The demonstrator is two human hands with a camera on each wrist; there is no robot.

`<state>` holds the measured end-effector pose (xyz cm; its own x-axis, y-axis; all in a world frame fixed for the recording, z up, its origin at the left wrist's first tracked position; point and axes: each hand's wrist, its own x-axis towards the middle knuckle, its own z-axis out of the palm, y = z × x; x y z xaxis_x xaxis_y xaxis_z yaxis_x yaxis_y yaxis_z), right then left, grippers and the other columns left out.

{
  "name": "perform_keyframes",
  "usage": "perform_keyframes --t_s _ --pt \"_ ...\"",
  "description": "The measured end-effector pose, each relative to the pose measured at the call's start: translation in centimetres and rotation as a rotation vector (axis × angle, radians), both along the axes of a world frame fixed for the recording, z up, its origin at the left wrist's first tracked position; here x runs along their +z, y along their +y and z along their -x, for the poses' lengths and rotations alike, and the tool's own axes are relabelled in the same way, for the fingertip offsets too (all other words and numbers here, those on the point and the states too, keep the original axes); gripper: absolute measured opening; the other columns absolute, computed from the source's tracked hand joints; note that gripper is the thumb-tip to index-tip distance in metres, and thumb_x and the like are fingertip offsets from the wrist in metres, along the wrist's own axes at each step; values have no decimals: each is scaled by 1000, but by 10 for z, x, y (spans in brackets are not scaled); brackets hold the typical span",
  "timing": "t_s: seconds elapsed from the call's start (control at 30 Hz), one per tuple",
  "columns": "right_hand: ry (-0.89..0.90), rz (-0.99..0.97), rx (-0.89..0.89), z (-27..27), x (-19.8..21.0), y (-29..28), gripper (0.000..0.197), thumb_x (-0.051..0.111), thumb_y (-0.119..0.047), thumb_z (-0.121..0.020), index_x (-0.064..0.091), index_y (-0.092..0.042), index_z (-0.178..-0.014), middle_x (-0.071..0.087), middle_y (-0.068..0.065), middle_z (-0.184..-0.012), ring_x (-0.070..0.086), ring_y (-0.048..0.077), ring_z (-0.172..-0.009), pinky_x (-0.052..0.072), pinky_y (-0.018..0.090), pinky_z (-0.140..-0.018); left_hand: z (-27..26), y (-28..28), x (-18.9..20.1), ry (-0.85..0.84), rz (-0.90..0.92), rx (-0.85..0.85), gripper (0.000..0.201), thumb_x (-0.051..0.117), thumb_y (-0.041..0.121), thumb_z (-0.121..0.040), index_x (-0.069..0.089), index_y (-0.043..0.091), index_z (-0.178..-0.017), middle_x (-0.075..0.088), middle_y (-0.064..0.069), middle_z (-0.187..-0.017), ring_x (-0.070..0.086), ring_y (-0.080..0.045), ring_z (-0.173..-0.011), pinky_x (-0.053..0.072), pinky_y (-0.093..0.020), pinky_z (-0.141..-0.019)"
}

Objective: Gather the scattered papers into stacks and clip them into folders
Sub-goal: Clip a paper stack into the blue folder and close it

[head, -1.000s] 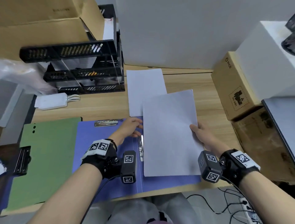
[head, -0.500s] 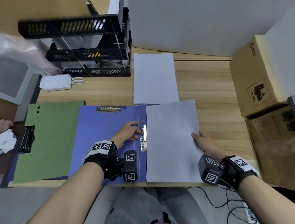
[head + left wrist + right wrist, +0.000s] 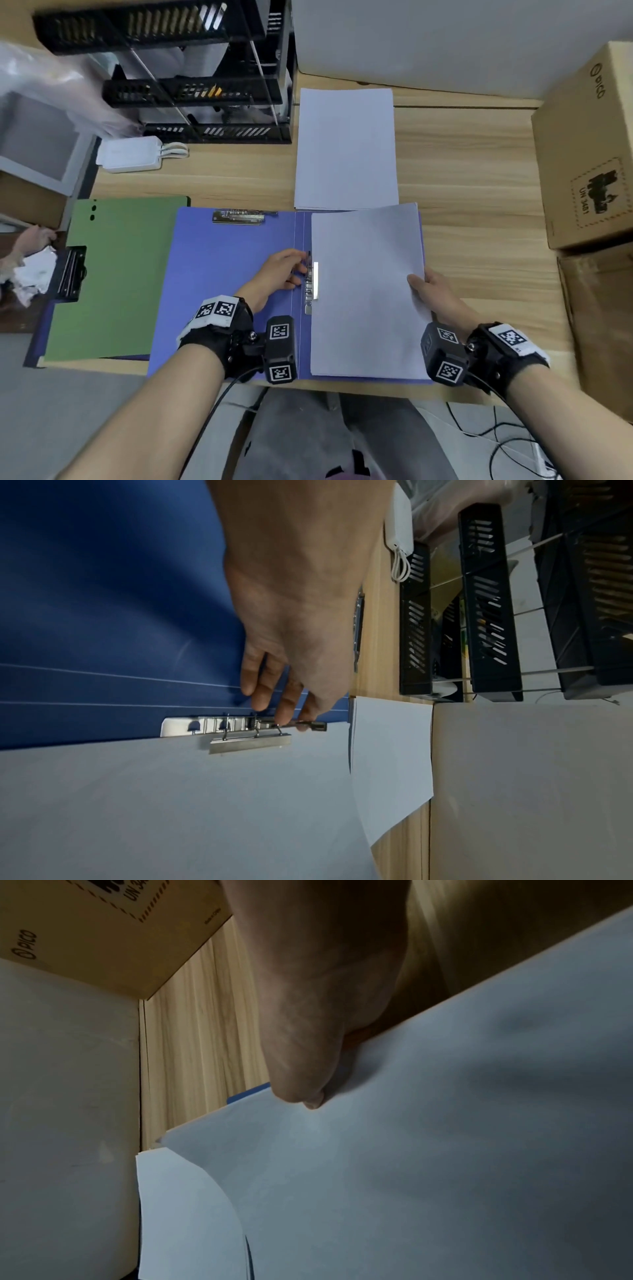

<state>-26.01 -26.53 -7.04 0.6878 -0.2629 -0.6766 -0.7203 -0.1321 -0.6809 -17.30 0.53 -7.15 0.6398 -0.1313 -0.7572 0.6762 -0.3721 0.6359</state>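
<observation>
Papers point(image 3: 366, 291) now lie in folder point(image 3: 222, 274), right hand point(image 3: 433, 291) pinching them, left hand point(image 3: 277, 274) touching clip point(image 3: 312, 284)

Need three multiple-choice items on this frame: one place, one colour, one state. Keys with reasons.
1. The loose white paper stack lies: A) on the wooden desk beyond the open blue folder; B) in a tray; C) on a box.
2. The flat folder left of the blue one is: A) red; B) yellow; C) green.
3. The right hand: A) rests flat; B) pinches the white paper sheaf inside the blue folder; C) holds a pen.
A: it lies on wood past the folder's far edge. C: head view shows green. B: thumb presses the sheaf's right edge.
</observation>
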Motion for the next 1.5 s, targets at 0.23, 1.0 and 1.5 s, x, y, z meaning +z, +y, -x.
perform_keyframes --t_s 0.23,1.0,1.5 --pt "64 -56 -7 1 -7 0 22 42 -4 -98 57 -16 -86 58 -2 -76 54 10 -64 39 22 -54 11 18 16 17 -39 -279 22 62 27 -94 69 12 -107 72 2 -89 61 -12 -74 50 -22 -75" --pt "34 -31 34 6 -15 2 25 37 -3 -98 56 -19 -97 62 -6 -84 58 6 -71 44 12 -48 27 23 -16 -256 -297 -601 27 81 26 -77 60 19 -92 66 5 -76 53 -9 -69 43 -24 -69" --pt "88 -2 -97 6 -10 4 29 40 1 -92 42 -9 -119 61 6 -99 63 18 -80 49 29 -57 18 24 -14 -294 -289 -724 19 72 29 -85 57 20 -93 67 5 -83 56 -7 -66 42 -25 -63"
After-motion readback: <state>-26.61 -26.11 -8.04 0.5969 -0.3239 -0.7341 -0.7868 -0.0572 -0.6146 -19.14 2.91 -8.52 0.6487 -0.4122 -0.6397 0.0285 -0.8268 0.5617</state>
